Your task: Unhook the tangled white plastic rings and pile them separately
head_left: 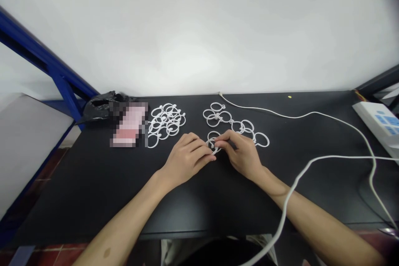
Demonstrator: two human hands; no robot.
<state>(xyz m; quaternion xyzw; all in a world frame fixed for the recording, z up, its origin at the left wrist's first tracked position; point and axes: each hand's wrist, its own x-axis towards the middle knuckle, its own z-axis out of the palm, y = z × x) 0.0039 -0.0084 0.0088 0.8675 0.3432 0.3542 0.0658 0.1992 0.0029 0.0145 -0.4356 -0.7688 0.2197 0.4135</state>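
My left hand (190,156) and my right hand (241,153) meet over the middle of the black table. Both are closed in a pinch on a thin white ring (213,150) with a small knob or eyelet, like a curtain ring. The fingertips hide part of it. Just behind the fingers, another white ring (213,132) shows. A chain-like spread of several white rings (225,117) reaches behind and beside my right hand. Left of these, beyond my left hand, lies a denser pile of similar rings (168,132).
A black plastic bag (96,108) and a blurred pink-and-red item (129,126) lie at the back left. White cable (289,115) runs across the right side, and another length (285,208) passes over my right forearm. A white box (378,122) stands at the right edge.
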